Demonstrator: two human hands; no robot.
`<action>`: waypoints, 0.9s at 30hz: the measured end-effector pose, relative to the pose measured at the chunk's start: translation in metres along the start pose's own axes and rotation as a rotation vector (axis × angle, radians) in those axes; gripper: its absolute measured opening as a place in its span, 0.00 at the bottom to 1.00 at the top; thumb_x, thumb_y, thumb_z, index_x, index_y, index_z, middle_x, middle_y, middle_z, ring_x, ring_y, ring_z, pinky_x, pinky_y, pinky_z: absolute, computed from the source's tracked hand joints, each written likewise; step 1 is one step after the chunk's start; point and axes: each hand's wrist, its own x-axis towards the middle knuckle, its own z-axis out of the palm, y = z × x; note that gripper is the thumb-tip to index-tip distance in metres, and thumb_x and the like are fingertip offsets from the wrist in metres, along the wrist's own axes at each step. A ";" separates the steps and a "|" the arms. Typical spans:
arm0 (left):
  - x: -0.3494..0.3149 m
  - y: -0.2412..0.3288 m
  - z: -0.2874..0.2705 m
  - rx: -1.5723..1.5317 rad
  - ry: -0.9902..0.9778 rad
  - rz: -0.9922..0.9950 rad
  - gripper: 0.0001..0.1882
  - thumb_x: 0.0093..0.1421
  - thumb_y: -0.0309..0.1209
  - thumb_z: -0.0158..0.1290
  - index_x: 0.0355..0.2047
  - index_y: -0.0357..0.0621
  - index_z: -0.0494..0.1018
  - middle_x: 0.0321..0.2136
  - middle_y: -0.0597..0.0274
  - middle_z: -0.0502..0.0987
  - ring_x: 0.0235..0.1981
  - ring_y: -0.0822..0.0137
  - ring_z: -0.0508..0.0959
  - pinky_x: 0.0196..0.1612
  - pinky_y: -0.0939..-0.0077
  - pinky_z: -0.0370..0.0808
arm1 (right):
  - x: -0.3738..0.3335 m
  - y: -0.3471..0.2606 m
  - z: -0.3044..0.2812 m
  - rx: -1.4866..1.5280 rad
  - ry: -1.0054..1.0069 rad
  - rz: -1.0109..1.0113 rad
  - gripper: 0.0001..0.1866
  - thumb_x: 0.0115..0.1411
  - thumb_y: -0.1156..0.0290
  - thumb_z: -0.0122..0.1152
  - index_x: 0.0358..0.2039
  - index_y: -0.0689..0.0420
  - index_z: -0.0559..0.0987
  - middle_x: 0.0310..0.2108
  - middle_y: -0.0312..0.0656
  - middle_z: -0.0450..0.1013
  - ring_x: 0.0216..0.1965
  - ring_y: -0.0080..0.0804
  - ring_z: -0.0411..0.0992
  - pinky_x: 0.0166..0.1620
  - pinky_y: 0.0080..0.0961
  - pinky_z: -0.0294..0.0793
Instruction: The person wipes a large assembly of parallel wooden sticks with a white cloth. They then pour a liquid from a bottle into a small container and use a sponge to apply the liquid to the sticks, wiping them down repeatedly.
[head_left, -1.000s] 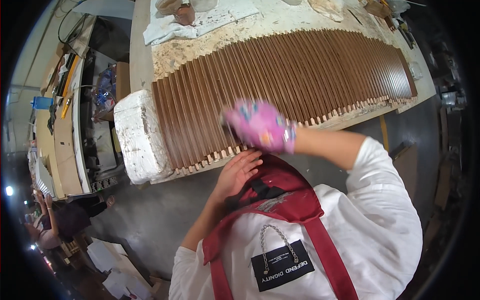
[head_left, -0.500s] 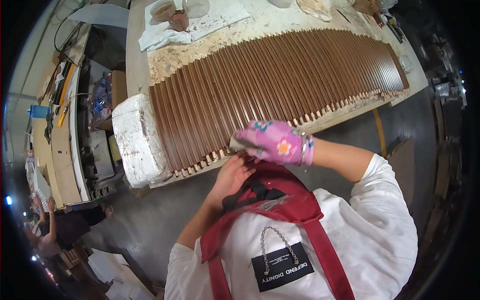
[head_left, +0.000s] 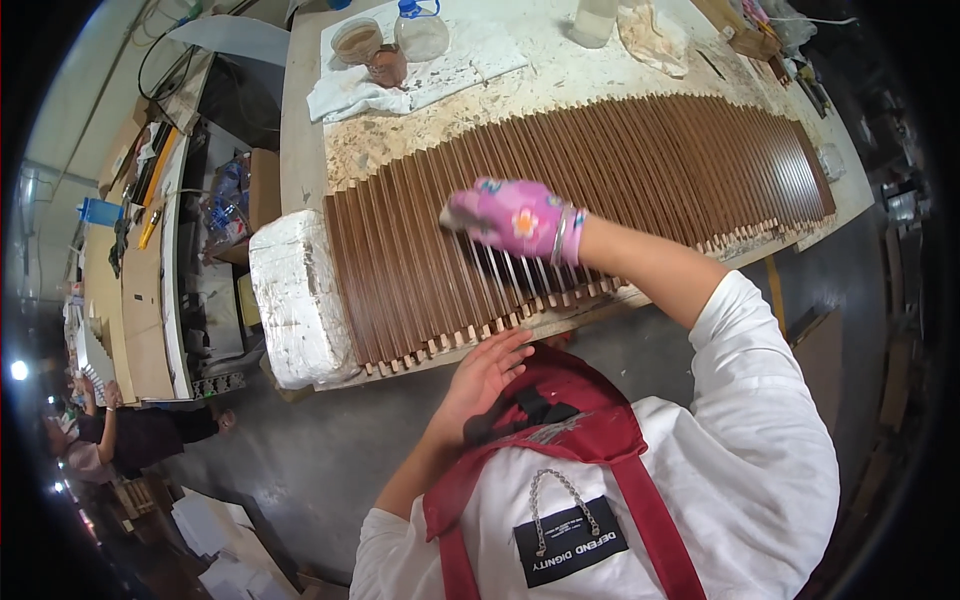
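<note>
Dark brown wooden strips (head_left: 400,260) lie side by side in a long, curved row across the workbench. Pale narrow ends stick out along their near edge. My right hand (head_left: 520,222), in a pink flowered glove, is over the left-middle part of the row. Its fingers are closed on a small greyish pad (head_left: 452,217), mostly hidden by the glove, and it appears to press on the strips. My bare left hand (head_left: 488,378) is at the near edge of the row, palm partly up and fingers stretched out, with nothing in it.
A white wrapped block (head_left: 295,300) stands against the row's left end. Behind the row are a brown-stained cloth (head_left: 365,95), a round tub (head_left: 357,40), a blue-capped clear jug (head_left: 422,38) and a crumpled tan cloth (head_left: 652,38). Another person (head_left: 130,435) is at the far left.
My right hand has moved with the pad from the strips' near ends up and away over their middle. My left hand has stayed by the near edge, its fingers now in plainer view.
</note>
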 end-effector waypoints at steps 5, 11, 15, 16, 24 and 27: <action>0.002 -0.003 -0.002 0.019 -0.024 0.018 0.22 0.68 0.32 0.44 0.60 0.38 0.60 0.58 0.53 0.68 0.55 0.60 0.72 0.53 0.70 0.71 | 0.049 0.090 -0.029 -0.094 0.382 0.332 0.11 0.64 0.61 0.49 0.40 0.53 0.74 0.32 0.47 0.77 0.32 0.39 0.77 0.33 0.32 0.78; 0.001 -0.006 0.000 -0.007 0.043 0.035 0.20 0.68 0.31 0.44 0.58 0.40 0.62 0.58 0.55 0.68 0.56 0.59 0.71 0.54 0.67 0.70 | -0.024 -0.025 0.013 0.090 0.115 -0.100 0.09 0.63 0.65 0.47 0.40 0.50 0.75 0.24 0.37 0.72 0.25 0.31 0.73 0.26 0.29 0.73; 0.005 -0.016 -0.020 -0.044 -0.049 0.069 0.18 0.68 0.31 0.42 0.57 0.42 0.63 0.59 0.55 0.67 0.56 0.59 0.71 0.53 0.66 0.71 | -0.065 -0.036 0.001 0.156 0.087 -0.316 0.12 0.64 0.66 0.50 0.47 0.51 0.75 0.33 0.39 0.74 0.30 0.32 0.75 0.32 0.27 0.76; 0.004 -0.012 -0.011 0.001 -0.017 0.054 0.19 0.68 0.31 0.42 0.58 0.41 0.62 0.59 0.54 0.67 0.56 0.59 0.71 0.53 0.66 0.71 | -0.050 -0.009 -0.012 0.192 0.224 -0.228 0.12 0.65 0.64 0.49 0.46 0.50 0.75 0.32 0.39 0.75 0.30 0.32 0.75 0.32 0.26 0.76; 0.003 -0.009 -0.009 0.046 0.028 0.047 0.21 0.68 0.32 0.42 0.60 0.41 0.60 0.60 0.54 0.66 0.57 0.59 0.71 0.54 0.66 0.70 | -0.023 0.045 -0.007 0.136 0.248 0.140 0.11 0.60 0.68 0.51 0.42 0.53 0.75 0.34 0.47 0.75 0.33 0.39 0.76 0.33 0.35 0.78; 0.005 -0.017 -0.019 -0.044 -0.008 0.076 0.19 0.67 0.32 0.44 0.57 0.42 0.63 0.59 0.55 0.68 0.55 0.61 0.71 0.52 0.70 0.69 | -0.080 -0.032 0.009 0.033 0.062 -0.201 0.16 0.57 0.69 0.58 0.48 0.51 0.74 0.33 0.41 0.74 0.32 0.37 0.75 0.32 0.33 0.77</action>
